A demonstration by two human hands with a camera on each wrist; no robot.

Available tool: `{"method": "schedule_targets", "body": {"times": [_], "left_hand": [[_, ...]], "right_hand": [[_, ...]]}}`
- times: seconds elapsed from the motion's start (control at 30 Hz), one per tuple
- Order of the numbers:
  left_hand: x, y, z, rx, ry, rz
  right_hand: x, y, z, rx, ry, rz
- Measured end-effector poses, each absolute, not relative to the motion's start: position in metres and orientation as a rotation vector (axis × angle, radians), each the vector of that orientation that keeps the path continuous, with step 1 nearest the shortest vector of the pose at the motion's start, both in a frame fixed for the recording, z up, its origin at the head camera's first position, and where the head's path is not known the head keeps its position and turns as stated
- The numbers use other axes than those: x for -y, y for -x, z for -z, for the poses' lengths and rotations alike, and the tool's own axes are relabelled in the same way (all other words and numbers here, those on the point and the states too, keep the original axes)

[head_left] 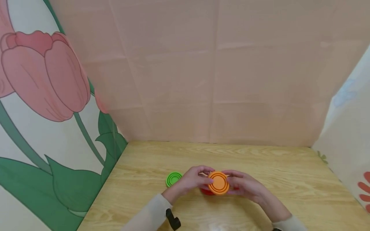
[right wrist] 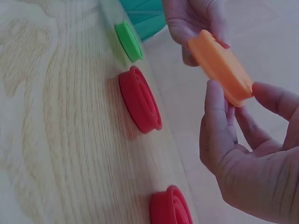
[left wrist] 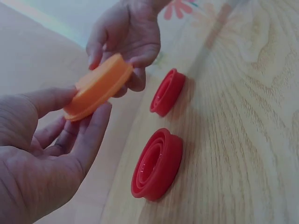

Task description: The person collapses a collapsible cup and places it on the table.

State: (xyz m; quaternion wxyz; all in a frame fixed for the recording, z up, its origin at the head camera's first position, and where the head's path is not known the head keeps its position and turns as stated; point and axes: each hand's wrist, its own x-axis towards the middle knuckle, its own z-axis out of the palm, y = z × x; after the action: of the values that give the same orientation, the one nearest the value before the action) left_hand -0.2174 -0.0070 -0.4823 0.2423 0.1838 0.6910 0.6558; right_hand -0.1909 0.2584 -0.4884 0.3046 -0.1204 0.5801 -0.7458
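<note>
An orange collapsible cup (head_left: 218, 183), pressed flat into concentric rings, is held above the table between both hands. My left hand (head_left: 192, 179) pinches one side of its rim with thumb and fingers. The opposite side is pinched by my right hand (head_left: 245, 186). Two flattened red cups of the same kind lie on the wood below: a nearer red cup (left wrist: 157, 165) and a farther red cup (left wrist: 168, 92) in the left wrist view. From the head, one red cup (head_left: 207, 192) is mostly covered by the orange one. A flattened green cup (head_left: 173, 179) lies beyond my left wrist.
The wooden table (head_left: 144, 160) meets a plain pinkish backdrop (head_left: 179, 80) at the back. A panel with large painted tulips (head_left: 46, 73) stands along the left, and a light panel with red petals (head_left: 364, 187) along the right.
</note>
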Motion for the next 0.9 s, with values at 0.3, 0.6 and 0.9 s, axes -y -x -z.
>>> {"method": "schedule_targets", "body": {"times": [0.3, 0.6, 0.9], "left_hand": [[0.000, 0.216, 0.475, -2.283, -0.707, -1.718], [-0.009, 0.208, 0.475, -2.468, -0.975, -1.660], [-0.014, 0.198, 0.475, -2.728, -1.357, -1.381]], "right_hand": [[-0.272, 0.192, 0.483, -1.534, 0.268, 1.977], [-0.277, 0.192, 0.483, -1.527, 0.245, 1.949], [-0.281, 0.191, 0.482, -1.513, 0.192, 1.919]]}}
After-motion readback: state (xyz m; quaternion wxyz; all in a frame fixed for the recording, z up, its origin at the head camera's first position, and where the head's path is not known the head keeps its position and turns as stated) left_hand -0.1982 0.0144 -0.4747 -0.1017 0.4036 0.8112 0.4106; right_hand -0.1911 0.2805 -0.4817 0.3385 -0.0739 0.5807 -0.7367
